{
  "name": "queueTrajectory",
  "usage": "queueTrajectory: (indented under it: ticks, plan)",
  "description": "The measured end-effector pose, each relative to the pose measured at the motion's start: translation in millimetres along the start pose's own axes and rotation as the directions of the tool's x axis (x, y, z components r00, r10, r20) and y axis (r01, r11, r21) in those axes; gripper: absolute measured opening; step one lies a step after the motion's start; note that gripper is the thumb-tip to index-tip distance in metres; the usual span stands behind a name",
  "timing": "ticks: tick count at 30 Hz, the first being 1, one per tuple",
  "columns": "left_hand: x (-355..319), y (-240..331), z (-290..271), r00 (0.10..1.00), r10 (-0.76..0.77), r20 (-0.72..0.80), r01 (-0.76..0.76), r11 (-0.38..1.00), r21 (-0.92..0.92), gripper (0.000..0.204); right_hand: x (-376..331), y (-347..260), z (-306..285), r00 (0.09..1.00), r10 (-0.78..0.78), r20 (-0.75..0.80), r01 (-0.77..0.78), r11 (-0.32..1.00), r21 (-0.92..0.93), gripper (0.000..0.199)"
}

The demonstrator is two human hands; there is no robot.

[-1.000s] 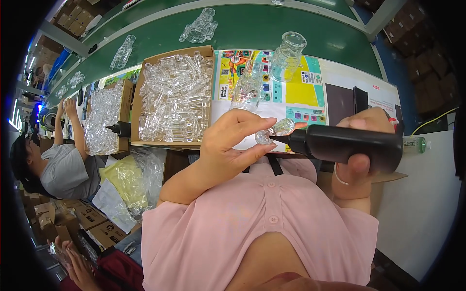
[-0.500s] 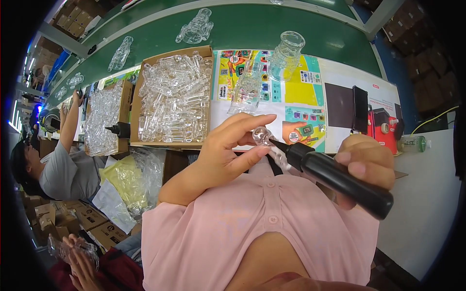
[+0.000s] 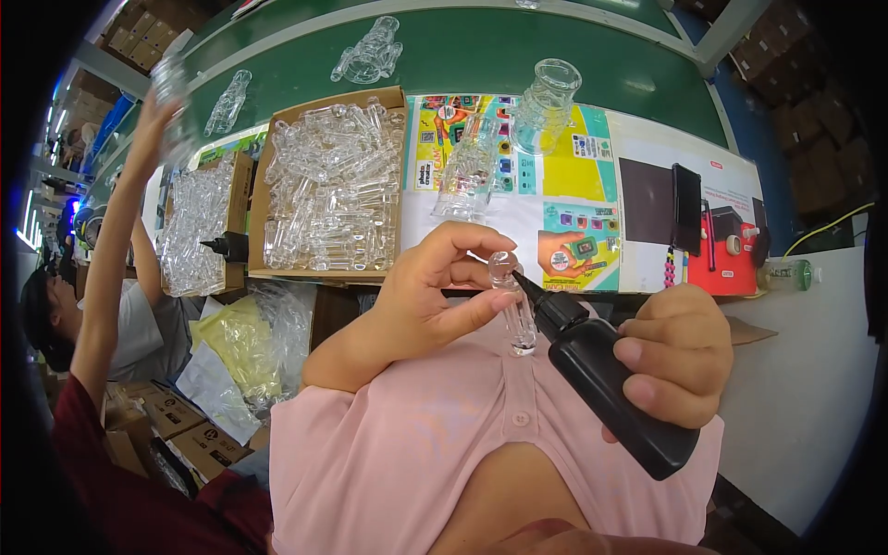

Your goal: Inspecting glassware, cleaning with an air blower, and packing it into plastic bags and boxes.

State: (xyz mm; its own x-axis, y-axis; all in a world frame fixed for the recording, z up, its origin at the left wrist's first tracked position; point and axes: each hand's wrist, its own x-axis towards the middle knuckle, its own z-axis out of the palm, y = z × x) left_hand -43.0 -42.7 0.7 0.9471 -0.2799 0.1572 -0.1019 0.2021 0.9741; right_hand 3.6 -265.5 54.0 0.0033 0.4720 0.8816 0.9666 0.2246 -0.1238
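Between the fingers of my left hand (image 3: pixel 444 296) is a clear glass tube piece (image 3: pixel 520 324), held by its round, ball-like end. Its longer part hangs down in front of the pink shirt. My right hand (image 3: pixel 680 351) is wrapped round a black squeeze bottle (image 3: pixel 615 379) tilted up to the left. The bottle's thin pointed nozzle meets the glass piece just below the ball end; whether anything comes out cannot be seen. Beyond my hands, a clear glass vessel (image 3: pixel 467 180) and a wider one (image 3: pixel 546 106) stand on the printed sheets.
An open cardboard box (image 3: pixel 400 185) of similar glass pieces stands left of centre, with another box (image 3: pixel 242 194) beside it. A second black bottle (image 3: pixel 228 246) rests there. At the right lie a phone (image 3: pixel 685 208) and a plastic bottle (image 3: pixel 791 274). Co-workers reach in from the left.
The black bottle has swung steeper, and the glass piece now hangs more upright. At the left, a co-worker's arm in a dark red sleeve has risen, lifting a glass vessel toward the green table.
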Motion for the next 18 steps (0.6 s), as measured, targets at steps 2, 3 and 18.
queueTrajectory:
  ticks: [2,3,18]
  plan:
    - [0.2,-1.0,-0.2,1.0,0.024,-0.016,-0.023,0.999,0.048,0.038,0.1,-0.8,-0.1,1.0,0.004,0.005,-0.004,1.0,-0.016,0.03]
    - [0.8,-1.4,-0.9,0.998,0.053,-0.014,-0.051,0.992,0.115,0.038,0.3,-1.0,-0.4,1.0,0.005,0.005,-0.005,1.0,-0.017,0.03]
    - [2.2,1.2,-0.5,0.996,0.088,0.002,-0.086,0.966,0.246,0.04,-0.7,-1.7,-7.3,1.0,0.025,-0.014,-0.025,1.0,-0.01,0.029]
